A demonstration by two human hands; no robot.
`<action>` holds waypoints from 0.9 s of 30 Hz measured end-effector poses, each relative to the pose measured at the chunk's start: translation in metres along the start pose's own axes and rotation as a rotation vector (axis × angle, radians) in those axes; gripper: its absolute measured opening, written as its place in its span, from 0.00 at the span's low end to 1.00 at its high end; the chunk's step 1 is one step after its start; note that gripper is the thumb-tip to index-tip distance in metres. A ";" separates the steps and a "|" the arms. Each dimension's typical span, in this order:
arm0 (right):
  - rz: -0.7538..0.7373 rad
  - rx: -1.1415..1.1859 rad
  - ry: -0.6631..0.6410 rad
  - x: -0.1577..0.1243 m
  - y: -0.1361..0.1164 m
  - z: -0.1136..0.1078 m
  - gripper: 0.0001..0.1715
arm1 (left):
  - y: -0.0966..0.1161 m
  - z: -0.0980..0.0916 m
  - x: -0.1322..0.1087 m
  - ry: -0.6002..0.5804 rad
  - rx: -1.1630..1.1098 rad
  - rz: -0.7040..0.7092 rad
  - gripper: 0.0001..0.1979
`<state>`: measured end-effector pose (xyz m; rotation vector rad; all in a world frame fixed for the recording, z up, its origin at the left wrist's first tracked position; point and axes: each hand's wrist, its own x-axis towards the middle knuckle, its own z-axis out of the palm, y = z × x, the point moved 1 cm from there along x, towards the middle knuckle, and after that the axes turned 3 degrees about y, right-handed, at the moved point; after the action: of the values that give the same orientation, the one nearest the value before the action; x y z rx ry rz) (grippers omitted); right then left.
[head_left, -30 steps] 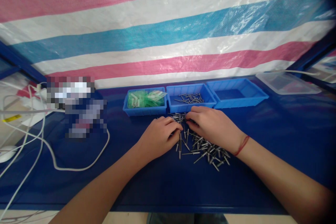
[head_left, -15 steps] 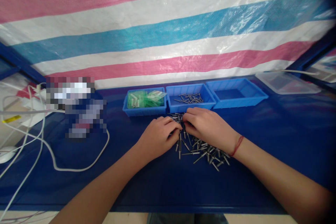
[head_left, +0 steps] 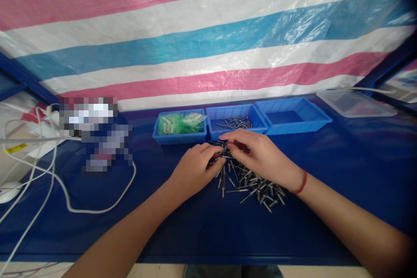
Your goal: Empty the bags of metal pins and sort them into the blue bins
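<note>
A loose pile of pop rivets (head_left: 257, 186) with silver shanks lies on the blue tabletop (head_left: 202, 230). At the pile's left edge is my left hand (head_left: 195, 167), its thumb and index finger apart, rivets showing behind the fingertips. My right hand (head_left: 262, 154) arches over the upper part of the pile, thumb and forefinger spread; its other fingers are partly hidden. Neither hand visibly holds a rivet. Just behind my hands, the middle blue bin (head_left: 213, 132) contains several rivets.
The left blue bin (head_left: 179, 139) holds green plastic packets (head_left: 179, 124). The right blue bin (head_left: 293, 128) stands beside the middle one. A clear plastic lid (head_left: 356, 104) lies at the back right. White cables (head_left: 94, 211) run over the left side; a striped sheet (head_left: 195, 52) hangs behind.
My right hand has lifted slightly and spread its thumb and forefinger. My left thumb and index finger have moved apart from a near pinch. The bins have stayed in place.
</note>
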<state>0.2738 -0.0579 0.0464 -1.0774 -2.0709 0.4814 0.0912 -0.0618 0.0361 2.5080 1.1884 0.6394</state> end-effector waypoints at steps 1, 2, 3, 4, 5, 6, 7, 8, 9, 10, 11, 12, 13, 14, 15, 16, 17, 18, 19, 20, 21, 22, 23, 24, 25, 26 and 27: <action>0.009 0.030 0.022 0.000 0.000 0.000 0.12 | 0.000 0.000 0.000 0.007 -0.025 -0.005 0.12; 0.029 0.068 0.045 -0.001 0.000 0.000 0.12 | 0.001 0.000 0.000 0.011 -0.050 -0.014 0.12; 0.064 0.114 0.067 -0.001 0.000 0.001 0.12 | 0.001 -0.001 0.000 0.013 -0.074 -0.026 0.13; 0.110 0.167 0.088 -0.001 0.000 0.002 0.11 | 0.002 -0.001 0.001 0.015 -0.095 -0.041 0.13; 0.161 0.225 0.102 -0.002 0.000 0.003 0.10 | 0.002 -0.001 0.001 0.016 -0.115 -0.057 0.13; 0.210 0.289 0.113 -0.002 0.000 0.004 0.09 | 0.002 -0.002 0.001 0.022 -0.134 -0.071 0.13; 0.250 0.355 0.116 -0.003 0.000 0.005 0.09 | 0.003 -0.002 0.001 0.033 -0.154 -0.084 0.13; 0.280 0.420 0.112 -0.003 -0.001 0.007 0.10 | 0.003 -0.002 0.001 0.051 -0.173 -0.095 0.13; 0.301 0.478 0.107 -0.003 -0.002 0.008 0.10 | 0.003 -0.002 0.001 0.075 -0.191 -0.105 0.12; 0.314 0.523 0.101 -0.002 -0.003 0.009 0.11 | 0.003 -0.002 0.001 0.102 -0.208 -0.116 0.11; 0.323 0.548 0.099 -0.002 -0.004 0.009 0.12 | 0.003 -0.002 0.001 0.130 -0.223 -0.128 0.09; 0.332 0.554 0.102 -0.001 -0.006 0.009 0.13 | 0.004 -0.003 0.001 0.158 -0.233 -0.139 0.08; 0.346 0.550 0.108 -0.001 -0.007 0.009 0.13 | 0.004 -0.003 0.001 0.183 -0.238 -0.148 0.07; 0.368 0.545 0.116 0.000 -0.008 0.008 0.14 | 0.005 -0.004 0.001 0.207 -0.241 -0.156 0.06; 0.396 0.547 0.121 0.000 -0.009 0.007 0.15 | 0.006 -0.004 0.001 0.229 -0.244 -0.162 0.06; 0.428 0.559 0.117 0.000 -0.010 0.007 0.15 | 0.006 -0.005 0.000 0.252 -0.247 -0.168 0.06; 0.459 0.579 0.104 0.001 -0.010 0.007 0.16 | 0.007 -0.006 0.000 0.277 -0.251 -0.174 0.05; 0.482 0.602 0.080 0.000 -0.011 0.007 0.16 | 0.008 -0.007 0.000 0.302 -0.257 -0.182 0.05; 0.497 0.623 0.050 0.000 -0.011 0.008 0.16 | 0.008 -0.008 0.000 0.327 -0.264 -0.191 0.06; 0.504 0.640 0.020 0.000 -0.011 0.008 0.16 | 0.009 -0.009 0.000 0.350 -0.271 -0.197 0.06; 0.508 0.652 -0.008 -0.001 -0.010 0.009 0.16 | 0.009 -0.009 0.000 0.366 -0.278 -0.202 0.06; 0.509 0.662 -0.030 -0.001 -0.010 0.010 0.17 | 0.008 -0.009 0.000 0.376 -0.287 -0.204 0.06; 0.511 0.670 -0.044 -0.002 -0.011 0.010 0.17 | 0.008 -0.009 0.000 0.381 -0.297 -0.206 0.07; 0.512 0.676 -0.050 -0.002 -0.011 0.010 0.17 | 0.007 -0.009 0.000 0.381 -0.308 -0.206 0.07; 0.515 0.681 -0.053 -0.002 -0.011 0.010 0.18 | 0.006 -0.009 0.000 0.380 -0.317 -0.206 0.08; 0.516 0.684 -0.058 -0.002 -0.012 0.010 0.18 | 0.006 -0.008 -0.001 0.378 -0.323 -0.206 0.08; 0.517 0.685 -0.066 -0.002 -0.013 0.010 0.18 | 0.005 -0.008 -0.001 0.377 -0.328 -0.203 0.08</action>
<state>0.2605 -0.0671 0.0468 -1.1495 -1.4596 1.3761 0.0902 -0.0650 0.0451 2.0199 1.3131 1.1804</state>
